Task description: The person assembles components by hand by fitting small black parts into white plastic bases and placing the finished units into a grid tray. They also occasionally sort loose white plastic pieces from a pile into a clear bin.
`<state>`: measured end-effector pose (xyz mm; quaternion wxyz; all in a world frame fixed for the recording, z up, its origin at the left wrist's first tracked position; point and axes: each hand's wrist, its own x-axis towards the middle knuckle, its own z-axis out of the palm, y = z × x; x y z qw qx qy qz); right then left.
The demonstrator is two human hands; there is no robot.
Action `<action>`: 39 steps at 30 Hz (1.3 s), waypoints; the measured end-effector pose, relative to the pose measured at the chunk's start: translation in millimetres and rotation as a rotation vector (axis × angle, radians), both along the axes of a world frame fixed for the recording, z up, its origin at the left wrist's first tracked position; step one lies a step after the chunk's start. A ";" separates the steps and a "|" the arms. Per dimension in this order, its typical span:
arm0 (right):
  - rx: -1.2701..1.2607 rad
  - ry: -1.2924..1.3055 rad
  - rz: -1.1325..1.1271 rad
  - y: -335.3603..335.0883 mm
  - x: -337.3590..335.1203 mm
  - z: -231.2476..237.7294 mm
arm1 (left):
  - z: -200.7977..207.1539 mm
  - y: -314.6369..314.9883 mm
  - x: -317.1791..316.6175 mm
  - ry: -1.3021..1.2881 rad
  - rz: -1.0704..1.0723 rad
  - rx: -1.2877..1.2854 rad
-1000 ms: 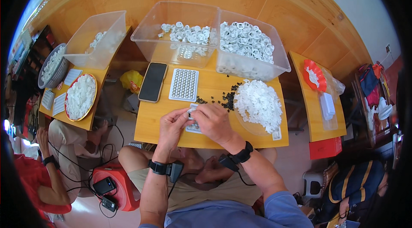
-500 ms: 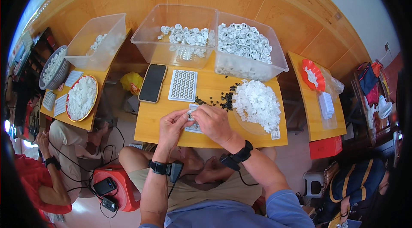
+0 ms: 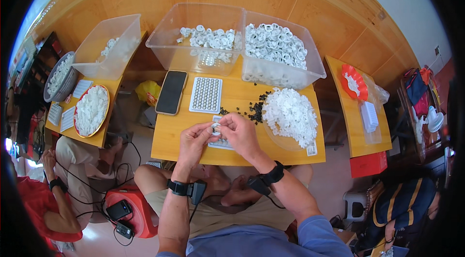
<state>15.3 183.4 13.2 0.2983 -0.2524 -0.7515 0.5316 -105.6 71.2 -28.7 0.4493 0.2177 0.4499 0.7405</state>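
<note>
The small white part [image 3: 216, 130] sits between the fingertips of both hands, raised over a white tray [image 3: 221, 145] that shows partly beneath the right hand. The left hand [image 3: 193, 142] is narrowed to a pinch on its near side, thumb against index finger; the right hand [image 3: 239, 136] is likewise closed to a fine pinch on the opposite side. Whether a smaller piece is caught under the right fingertips is hidden. To do this well, I would let the left hand act as a firm, still vice and leave the fine adjusting to the right, pressing squarely rather than twisting, since so slight a part could probably slip or spring away. Working low over the tray seems wise: anything dropped should land close below the hands. The black pieces [image 3: 256, 112] scattered just beyond the right hand, and the heap of white flat pieces [image 3: 291, 117] to its right, are best cleared by the wrist, with elbows held in to avoid sweeping them.
</note>
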 end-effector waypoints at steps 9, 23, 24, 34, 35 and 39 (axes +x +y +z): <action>-0.196 -0.052 0.127 11.7 0.3 3.0 | 2.0 -0.8 0.0 -0.030 0.018 -0.009; -0.211 -0.034 0.083 9.3 1.7 -3.0 | -3.3 0.1 1.3 0.029 0.023 -0.006; -0.256 -0.004 0.114 12.0 3.3 -2.5 | -3.6 0.6 1.3 0.041 0.029 0.002; -0.135 -0.055 0.025 5.6 2.0 2.5 | -0.3 0.4 1.4 -0.001 0.038 -0.019; -0.130 -0.064 0.023 4.7 1.4 3.2 | -0.3 0.5 1.6 -0.003 0.034 -0.013; -0.095 -0.088 -0.003 3.3 0.9 5.1 | -1.3 1.5 3.1 0.008 0.049 -0.011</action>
